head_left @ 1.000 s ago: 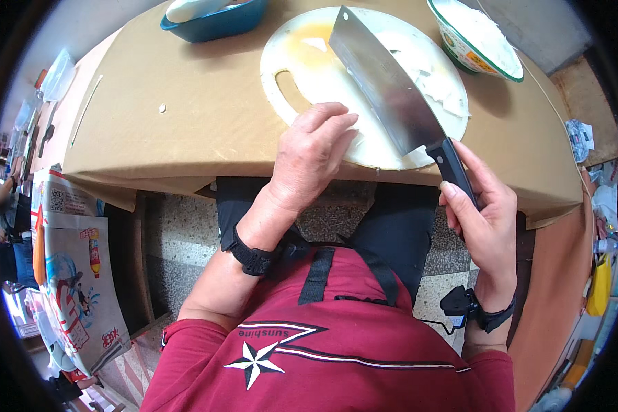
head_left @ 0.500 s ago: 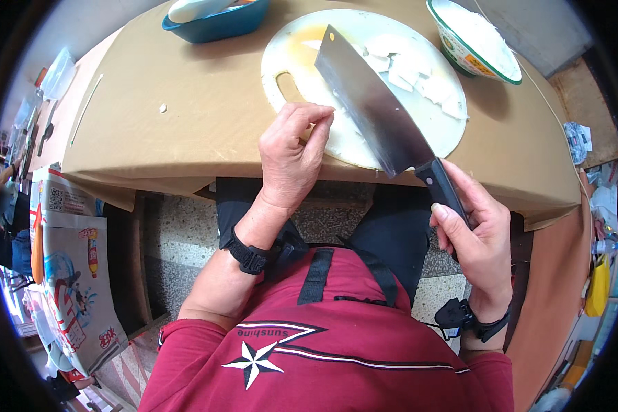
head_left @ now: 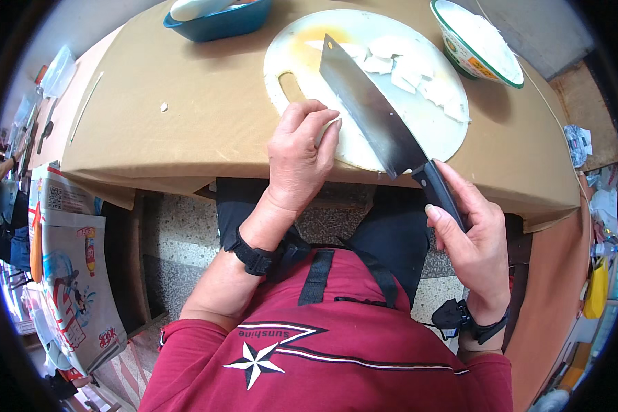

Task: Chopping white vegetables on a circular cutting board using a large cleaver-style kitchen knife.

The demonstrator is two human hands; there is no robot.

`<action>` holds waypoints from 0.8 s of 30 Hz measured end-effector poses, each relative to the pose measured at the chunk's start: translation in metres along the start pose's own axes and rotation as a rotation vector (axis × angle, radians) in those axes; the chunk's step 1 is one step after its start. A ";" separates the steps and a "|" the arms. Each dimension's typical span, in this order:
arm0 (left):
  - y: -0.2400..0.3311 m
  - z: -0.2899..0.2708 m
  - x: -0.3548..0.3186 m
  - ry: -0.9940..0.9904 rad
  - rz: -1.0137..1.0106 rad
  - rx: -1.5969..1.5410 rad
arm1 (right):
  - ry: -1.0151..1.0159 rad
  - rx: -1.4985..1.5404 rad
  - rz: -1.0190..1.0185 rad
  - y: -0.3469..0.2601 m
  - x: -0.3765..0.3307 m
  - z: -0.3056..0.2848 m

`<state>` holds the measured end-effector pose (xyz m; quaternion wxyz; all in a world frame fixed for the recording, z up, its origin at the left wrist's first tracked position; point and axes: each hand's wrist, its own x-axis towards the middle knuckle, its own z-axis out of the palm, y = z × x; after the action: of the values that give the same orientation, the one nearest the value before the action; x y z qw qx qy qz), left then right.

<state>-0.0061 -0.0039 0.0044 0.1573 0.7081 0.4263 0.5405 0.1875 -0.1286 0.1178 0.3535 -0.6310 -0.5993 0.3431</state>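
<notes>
Your right hand [head_left: 477, 250] grips the broad steel cleaver [head_left: 371, 110]; left hand [head_left: 299, 154], empty, rests on the round white cutting board [head_left: 288, 62].

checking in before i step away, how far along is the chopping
Done: white cut pieces lie on the round cutting board. In hand: the right hand holds the cleaver over the board; the left hand rests at the board's near edge. What's left to cut cannot be told.
</notes>
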 end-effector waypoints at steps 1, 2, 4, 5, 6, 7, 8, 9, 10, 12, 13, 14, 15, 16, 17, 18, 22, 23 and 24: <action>-0.001 0.001 0.001 0.000 0.000 -0.001 | 0.000 -0.001 0.000 0.000 0.000 0.000; -0.002 0.003 0.002 0.004 0.086 0.113 | 0.002 0.001 0.009 0.001 0.000 0.000; -0.002 0.006 0.003 0.008 0.171 0.227 | 0.003 0.002 0.018 0.002 0.000 -0.001; -0.002 0.008 0.003 -0.013 0.184 0.267 | 0.001 0.006 0.038 0.002 0.000 -0.002; -0.002 0.008 0.003 -0.033 0.196 0.308 | 0.000 0.010 0.059 0.002 0.001 -0.002; -0.002 0.008 0.002 -0.033 0.195 0.309 | -0.002 0.011 0.058 0.003 0.001 -0.002; -0.003 0.009 0.002 -0.040 0.206 0.309 | 0.016 0.018 0.036 0.005 0.001 -0.001; -0.004 0.009 0.002 -0.047 0.217 0.308 | 0.035 0.026 0.013 0.006 0.001 0.000; -0.004 0.009 0.001 -0.047 0.217 0.308 | 0.034 0.026 0.013 0.006 0.001 0.000; -0.004 0.008 0.002 -0.059 0.240 0.272 | 0.069 0.045 0.012 0.005 0.001 0.001; -0.004 0.008 0.002 -0.060 0.241 0.272 | 0.070 0.045 0.012 0.005 0.001 0.000; -0.005 0.007 0.002 -0.066 0.255 0.253 | 0.069 0.054 0.019 0.005 0.000 0.000; -0.005 0.007 0.001 -0.072 0.270 0.234 | 0.068 0.063 0.026 0.004 0.000 0.000; -0.005 0.007 0.001 -0.072 0.270 0.234 | 0.068 0.064 0.027 0.003 -0.001 -0.001; -0.004 0.006 0.002 -0.065 0.267 0.228 | 0.054 0.076 0.051 0.002 -0.002 -0.001; -0.003 0.006 0.002 -0.058 0.264 0.221 | 0.040 0.088 0.076 0.001 -0.003 -0.002; -0.004 0.006 0.002 -0.027 0.264 0.208 | 0.035 0.070 0.060 -0.001 -0.004 -0.001; -0.004 0.007 0.002 -0.020 0.261 0.207 | 0.027 0.080 0.074 -0.002 -0.005 -0.001; -0.004 0.007 0.002 -0.014 0.259 0.205 | 0.019 0.089 0.087 -0.003 -0.005 -0.001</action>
<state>-0.0015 0.0015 0.0000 0.0162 0.7731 0.3836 0.5050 0.1870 -0.1331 0.1207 0.3716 -0.6432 -0.5522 0.3785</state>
